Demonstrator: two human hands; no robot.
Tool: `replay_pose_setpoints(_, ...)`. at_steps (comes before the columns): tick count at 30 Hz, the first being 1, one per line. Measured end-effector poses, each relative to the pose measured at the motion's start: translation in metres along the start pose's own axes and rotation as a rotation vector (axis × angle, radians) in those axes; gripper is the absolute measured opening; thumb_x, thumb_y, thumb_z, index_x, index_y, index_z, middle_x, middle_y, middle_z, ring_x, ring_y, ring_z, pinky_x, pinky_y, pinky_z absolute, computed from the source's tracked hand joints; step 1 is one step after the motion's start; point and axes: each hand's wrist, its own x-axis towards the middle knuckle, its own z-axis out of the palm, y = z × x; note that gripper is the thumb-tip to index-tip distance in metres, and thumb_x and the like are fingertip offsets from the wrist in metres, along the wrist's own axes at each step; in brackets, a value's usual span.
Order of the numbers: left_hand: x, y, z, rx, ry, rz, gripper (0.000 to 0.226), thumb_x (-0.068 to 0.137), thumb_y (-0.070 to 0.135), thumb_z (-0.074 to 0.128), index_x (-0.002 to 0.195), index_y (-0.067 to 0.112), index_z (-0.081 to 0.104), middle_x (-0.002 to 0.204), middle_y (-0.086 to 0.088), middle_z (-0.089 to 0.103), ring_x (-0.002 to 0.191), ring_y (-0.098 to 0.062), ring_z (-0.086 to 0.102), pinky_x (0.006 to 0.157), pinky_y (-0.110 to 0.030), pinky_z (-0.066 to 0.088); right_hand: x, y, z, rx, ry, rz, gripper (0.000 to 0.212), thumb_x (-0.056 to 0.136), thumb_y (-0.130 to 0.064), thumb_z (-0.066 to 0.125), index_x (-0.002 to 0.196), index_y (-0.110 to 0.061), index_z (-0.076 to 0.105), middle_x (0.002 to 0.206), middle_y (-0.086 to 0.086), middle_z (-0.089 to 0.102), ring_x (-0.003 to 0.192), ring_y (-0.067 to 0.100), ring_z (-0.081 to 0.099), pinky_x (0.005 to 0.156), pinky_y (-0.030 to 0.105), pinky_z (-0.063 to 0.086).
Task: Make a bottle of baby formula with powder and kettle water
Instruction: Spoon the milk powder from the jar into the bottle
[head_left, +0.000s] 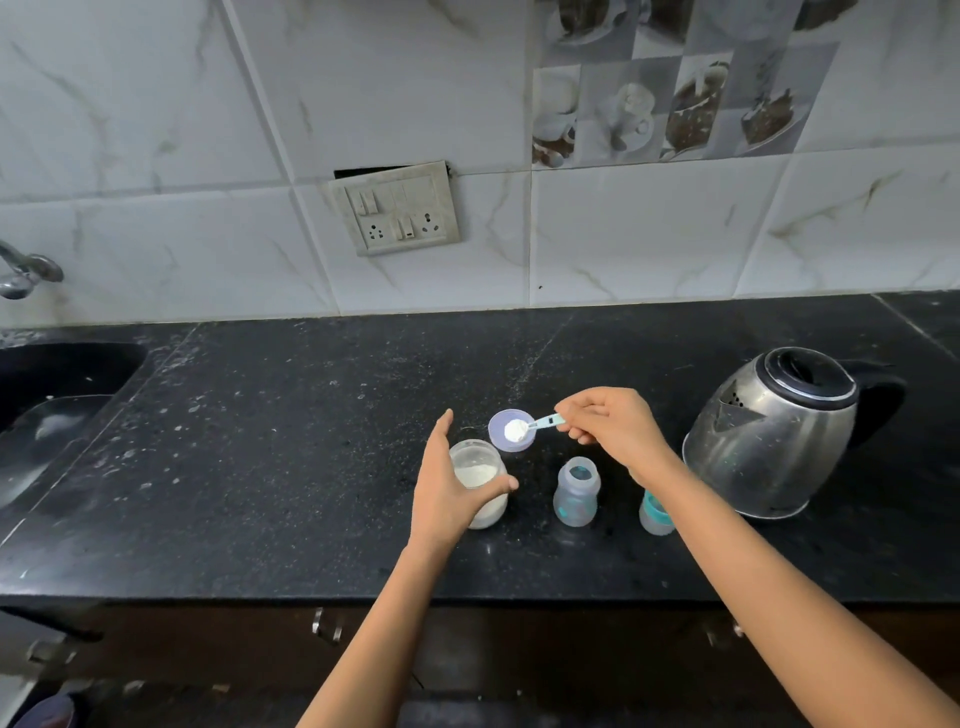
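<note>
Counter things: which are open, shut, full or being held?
Powder jar: open, part full, held by left hand.
Jar lid: off, lying on counter.
Scoop: full of powder, pinched by right hand.
Baby bottle: upright, open, top off.
Bottle top: standing apart, partly hidden.
Kettle: lid shut, standing upright.

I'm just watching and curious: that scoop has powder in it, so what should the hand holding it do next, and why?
Probably carry the scoop toward the person, over the open bottle, and tip it in. The right hand pinches it loaded with powder, over the lid, while the left hand steadies the jar.
</note>
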Motion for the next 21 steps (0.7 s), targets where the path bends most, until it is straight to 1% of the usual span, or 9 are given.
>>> replay_pose_setpoints(2, -0.001, 0.012, 0.008, -0.001, 0.004, 0.047, 0.115, 0.058, 0.045, 0.089, 0.15, 0.028, 0.021, 0.153, 0.018, 0.026, 0.131, 0.004, 0.029, 0.103, -0.02, 0.027, -0.006, 0.005, -0.016, 0.02, 0.032, 0.004, 0.01, 0.089, -0.011, 0.064, 0.092, -0.015, 0.073, 0.077, 0.003, 0.074, 0.068, 0.01, 0.065, 0.064, 0.021, 0.055)
replay_pose_setpoints(6, -0.003, 0.031, 0.031, -0.035, -0.062, 0.109, 0.109, 0.061, 0.037, 0.089, 0.148, 0.024, 0.025, 0.147, 0.021, 0.03, 0.131, 0.009, 0.026, 0.107, -0.007, 0.023, -0.018, 0.019, -0.041, 0.044, 0.073, 0.009, 0.01, 0.089, -0.009, 0.063, 0.091, -0.013, 0.073, 0.076, 0.005, 0.073, 0.064, 0.008, 0.063, 0.061, 0.019, 0.054)
replay_pose_setpoints(7, -0.005, 0.035, 0.038, -0.049, -0.084, 0.112, 0.107, 0.062, 0.036, 0.089, 0.148, 0.025, 0.026, 0.147, 0.021, 0.031, 0.132, 0.009, 0.026, 0.109, -0.008, 0.022, -0.021, 0.023, -0.045, 0.052, 0.085, 0.02, 0.01, 0.089, -0.009, 0.063, 0.09, -0.013, 0.072, 0.076, 0.005, 0.073, 0.064, 0.008, 0.063, 0.061, 0.018, 0.054)
replay_pose_setpoints(9, -0.007, 0.038, 0.052, -0.069, -0.128, 0.103, 0.104, 0.065, 0.036, 0.088, 0.148, 0.027, 0.026, 0.148, 0.02, 0.032, 0.134, 0.006, 0.028, 0.11, -0.013, 0.024, -0.024, 0.032, -0.052, 0.059, 0.104, 0.045, 0.01, 0.09, -0.01, 0.064, 0.091, -0.015, 0.072, 0.076, 0.004, 0.073, 0.066, 0.009, 0.063, 0.063, 0.02, 0.054)
replay_pose_setpoints(11, -0.01, 0.036, 0.065, -0.082, -0.161, 0.073, 0.101, 0.067, 0.034, 0.087, 0.148, 0.025, 0.027, 0.15, 0.016, 0.034, 0.136, 0.001, 0.03, 0.111, -0.018, 0.026, -0.027, 0.041, -0.056, 0.055, 0.103, 0.062, 0.01, 0.09, -0.01, 0.064, 0.092, -0.015, 0.072, 0.077, 0.004, 0.074, 0.068, 0.01, 0.064, 0.064, 0.021, 0.054)
replay_pose_setpoints(13, -0.012, 0.03, 0.075, -0.094, -0.195, 0.034, 0.1, 0.068, 0.03, 0.086, 0.149, 0.023, 0.028, 0.152, 0.011, 0.034, 0.139, -0.004, 0.031, 0.111, -0.018, 0.026, -0.027, 0.048, -0.057, 0.061, 0.092, 0.069, 0.01, 0.089, -0.009, 0.064, 0.092, -0.014, 0.072, 0.077, 0.005, 0.074, 0.067, 0.01, 0.064, 0.064, 0.022, 0.054)
replay_pose_setpoints(16, -0.016, 0.02, 0.087, -0.091, -0.266, -0.016, 0.103, 0.068, 0.026, 0.086, 0.15, 0.021, 0.024, 0.155, 0.009, 0.03, 0.141, -0.006, 0.029, 0.108, -0.016, 0.024, -0.027, 0.056, -0.055, 0.047, 0.096, 0.075, 0.01, 0.089, -0.009, 0.064, 0.091, -0.013, 0.073, 0.076, 0.004, 0.074, 0.068, 0.012, 0.065, 0.068, 0.026, 0.055)
replay_pose_setpoints(18, -0.017, 0.015, 0.092, -0.073, -0.292, -0.043, 0.104, 0.068, 0.027, 0.086, 0.151, 0.021, 0.023, 0.155, 0.009, 0.03, 0.14, -0.007, 0.029, 0.108, -0.018, 0.024, -0.026, 0.06, -0.054, 0.022, 0.101, 0.071, 0.009, 0.089, -0.01, 0.065, 0.091, -0.014, 0.073, 0.076, 0.004, 0.074, 0.069, 0.014, 0.066, 0.07, 0.029, 0.056)
replay_pose_setpoints(21, -0.016, 0.007, 0.099, -0.043, -0.298, -0.071, 0.102, 0.067, 0.03, 0.086, 0.15, 0.021, 0.026, 0.154, 0.008, 0.034, 0.139, -0.008, 0.033, 0.111, -0.022, 0.027, -0.026, 0.064, -0.051, -0.007, 0.104, 0.047, 0.008, 0.089, -0.011, 0.065, 0.089, -0.015, 0.073, 0.074, 0.003, 0.074, 0.068, 0.014, 0.066, 0.068, 0.027, 0.056)
